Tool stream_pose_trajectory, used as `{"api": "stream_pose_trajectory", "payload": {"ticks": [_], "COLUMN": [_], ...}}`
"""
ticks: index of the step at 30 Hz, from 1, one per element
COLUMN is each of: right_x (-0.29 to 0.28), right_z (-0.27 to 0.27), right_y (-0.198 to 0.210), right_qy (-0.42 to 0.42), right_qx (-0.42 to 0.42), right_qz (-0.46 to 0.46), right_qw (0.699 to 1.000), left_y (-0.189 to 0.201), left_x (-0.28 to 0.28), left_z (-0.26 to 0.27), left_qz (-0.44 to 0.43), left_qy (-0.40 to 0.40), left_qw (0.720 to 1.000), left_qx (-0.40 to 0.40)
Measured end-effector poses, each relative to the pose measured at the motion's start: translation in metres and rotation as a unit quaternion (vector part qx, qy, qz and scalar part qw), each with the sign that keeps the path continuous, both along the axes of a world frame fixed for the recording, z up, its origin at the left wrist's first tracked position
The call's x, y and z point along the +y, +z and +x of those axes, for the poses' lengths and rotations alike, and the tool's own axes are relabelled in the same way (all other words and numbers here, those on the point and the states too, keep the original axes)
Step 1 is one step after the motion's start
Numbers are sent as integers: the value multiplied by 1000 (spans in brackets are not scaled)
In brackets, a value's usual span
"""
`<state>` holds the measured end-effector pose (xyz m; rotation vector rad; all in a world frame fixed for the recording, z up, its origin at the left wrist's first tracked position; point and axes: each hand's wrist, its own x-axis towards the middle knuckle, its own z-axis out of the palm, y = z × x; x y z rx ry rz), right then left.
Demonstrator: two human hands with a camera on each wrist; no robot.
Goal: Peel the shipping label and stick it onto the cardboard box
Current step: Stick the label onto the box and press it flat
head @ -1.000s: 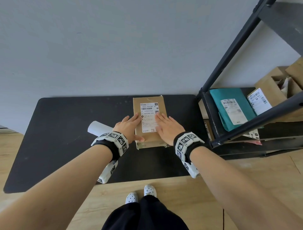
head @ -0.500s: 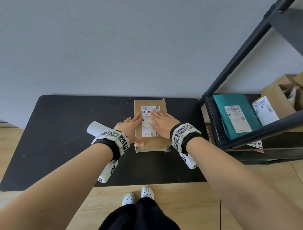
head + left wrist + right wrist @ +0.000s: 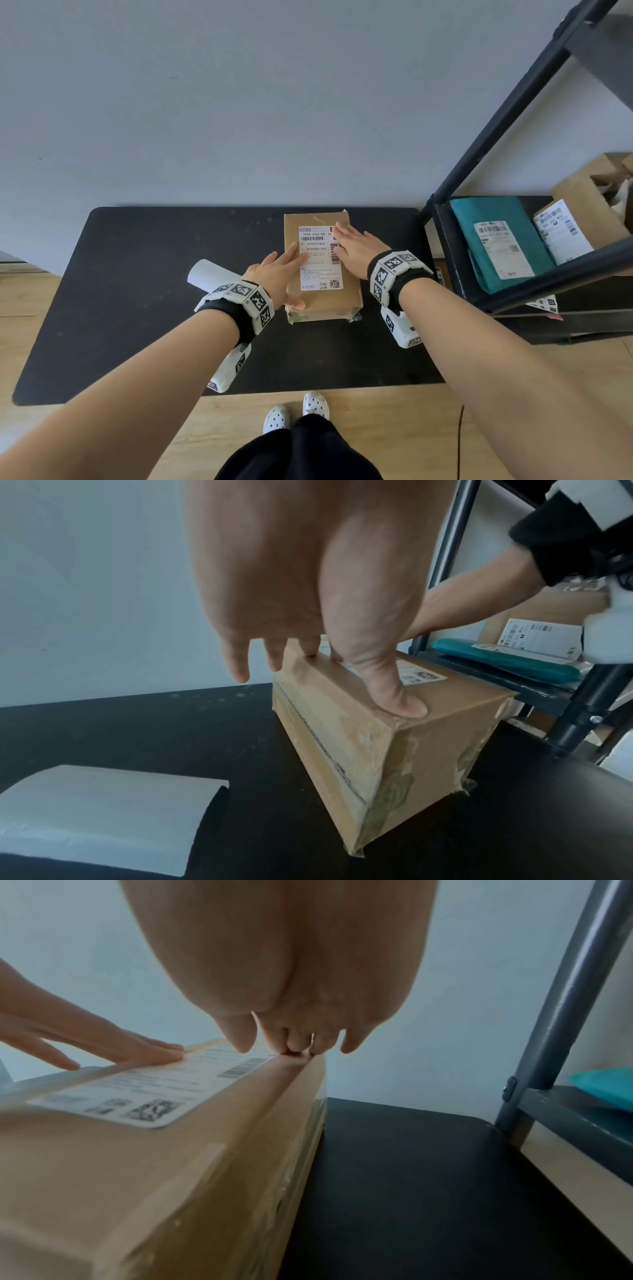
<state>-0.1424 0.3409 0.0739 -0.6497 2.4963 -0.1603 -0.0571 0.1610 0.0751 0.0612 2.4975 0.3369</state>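
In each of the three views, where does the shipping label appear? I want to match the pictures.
Head: the label is at centre, flat on top of the box, between the two hands.
Left wrist: only its near corner with the QR code shows, right of centre, beside the left thumb.
Right wrist: it lies at left of centre on the box top.
Shared landmark: the label's QR code.

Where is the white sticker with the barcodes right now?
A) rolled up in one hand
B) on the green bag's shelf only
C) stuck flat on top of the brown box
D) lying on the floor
C: the shipping label lies flat on top of the cardboard box, with the left hand and right hand pressing straight fingers on it.
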Motion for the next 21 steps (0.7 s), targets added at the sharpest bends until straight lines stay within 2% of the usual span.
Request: {"api": "stream_pose_trajectory", "payload": {"ticks": [9,13,17,21], "right_x": [24,32,39,42], "right_z": [46,72,89,103], "right_y": [5,6,5,6], "right_qy": [101,121,119,60], "right_qx": [21,25,28,14], "right_qz": [43,53,53,8], "right_qw": [994,991,991,998], "left_y": [7,2,1,0], "left_x": [9,10,12,12], "left_z": [15,23,30,40], "left_qz": [-7,-25,-45,-59], "left_qy": [-10,-20,-24,-25], "left_qw": [1000,999,998,998], "left_qx": [-7,-15,-24,6]}}
